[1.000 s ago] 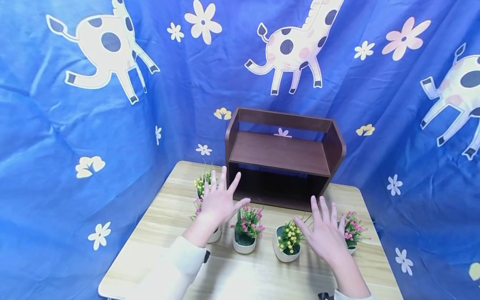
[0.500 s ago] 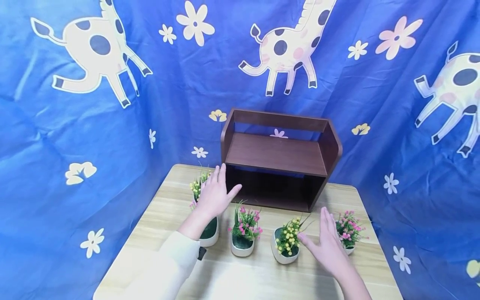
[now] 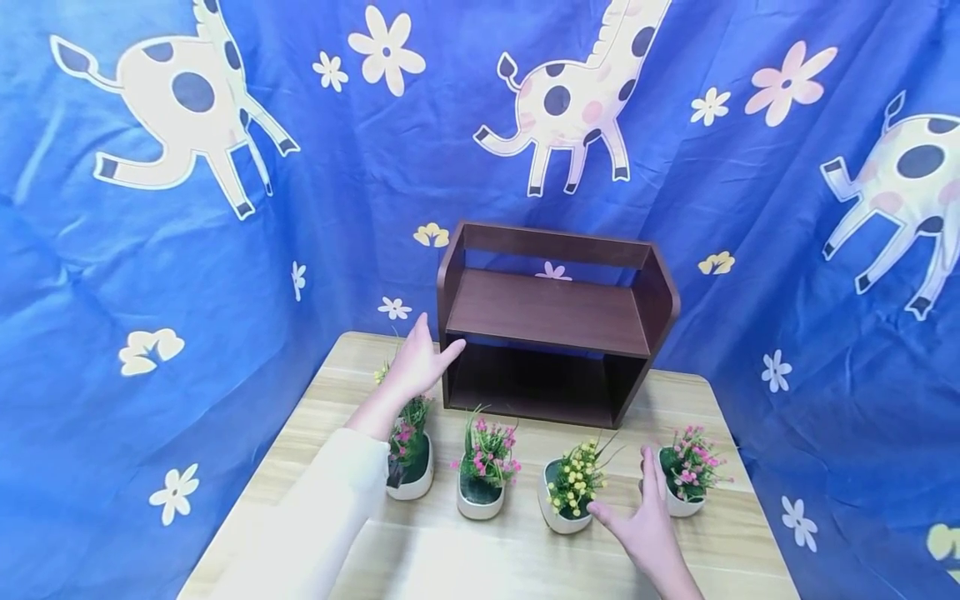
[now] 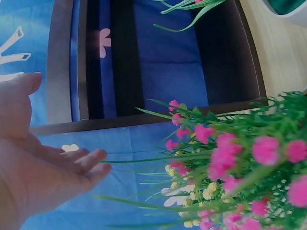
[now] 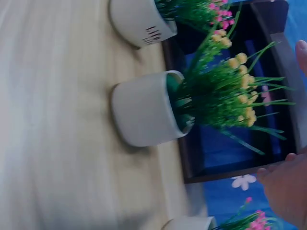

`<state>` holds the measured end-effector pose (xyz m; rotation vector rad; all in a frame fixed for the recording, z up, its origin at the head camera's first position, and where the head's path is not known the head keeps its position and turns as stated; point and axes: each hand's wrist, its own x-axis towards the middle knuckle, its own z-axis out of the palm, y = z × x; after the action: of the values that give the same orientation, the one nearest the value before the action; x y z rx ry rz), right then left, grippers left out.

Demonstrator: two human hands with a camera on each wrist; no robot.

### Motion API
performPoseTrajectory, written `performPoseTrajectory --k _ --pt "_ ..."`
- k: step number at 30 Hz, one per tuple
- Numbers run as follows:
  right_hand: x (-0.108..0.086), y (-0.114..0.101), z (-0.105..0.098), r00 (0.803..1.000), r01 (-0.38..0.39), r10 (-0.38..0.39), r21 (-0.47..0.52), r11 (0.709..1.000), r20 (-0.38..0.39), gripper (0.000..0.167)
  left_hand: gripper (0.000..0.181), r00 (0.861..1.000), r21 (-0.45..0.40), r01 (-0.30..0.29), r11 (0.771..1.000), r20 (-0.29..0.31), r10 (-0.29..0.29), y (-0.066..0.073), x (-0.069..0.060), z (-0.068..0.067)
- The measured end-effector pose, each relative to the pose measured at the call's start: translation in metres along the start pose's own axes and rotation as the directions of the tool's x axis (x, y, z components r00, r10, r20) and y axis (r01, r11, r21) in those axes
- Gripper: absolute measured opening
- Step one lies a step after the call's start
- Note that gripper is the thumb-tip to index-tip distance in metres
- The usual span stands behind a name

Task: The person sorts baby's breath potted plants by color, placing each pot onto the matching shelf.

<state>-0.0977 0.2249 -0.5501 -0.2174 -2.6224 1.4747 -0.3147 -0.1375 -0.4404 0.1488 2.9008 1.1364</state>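
My left hand is over the back left of the table, beside the shelf's left side, with thumb apart and fingers extended. Below it are a yellow-flowered potted plant, mostly hidden, and a pink-flowered one in a white pot. In the left wrist view the hand holds nothing. My right hand hovers between a yellow-flowered plant and a pink-flowered plant at the right, thumb nearest the yellow flowers; whether it touches them I cannot tell. Another pink-flowered plant stands mid-row.
A dark brown two-tier shelf stands at the back of the wooden table. Behind and at both sides hangs a blue curtain with giraffe and flower prints.
My left hand has moved forward toward the shelf's left side, uncovering the pink-flowered plant beneath it. My right hand has drawn back toward the table's front, its fingers closer together. The view has shifted slightly.
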Motion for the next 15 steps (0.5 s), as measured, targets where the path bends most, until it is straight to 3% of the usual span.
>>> performPoseTrajectory --k 9,15 --pt "-0.002 0.035 0.018 0.998 -0.054 0.05 0.089 0.995 0.047 0.139 0.099 1.0 -0.135 -0.01 0.991 -0.011 0.009 0.005 0.03 0.0" --pt "-0.003 0.054 0.032 0.996 -0.071 0.065 0.103 0.992 0.067 0.139 0.092 0.999 -0.135 -0.015 0.991 -0.039 0.01 0.006 0.045 0.003"
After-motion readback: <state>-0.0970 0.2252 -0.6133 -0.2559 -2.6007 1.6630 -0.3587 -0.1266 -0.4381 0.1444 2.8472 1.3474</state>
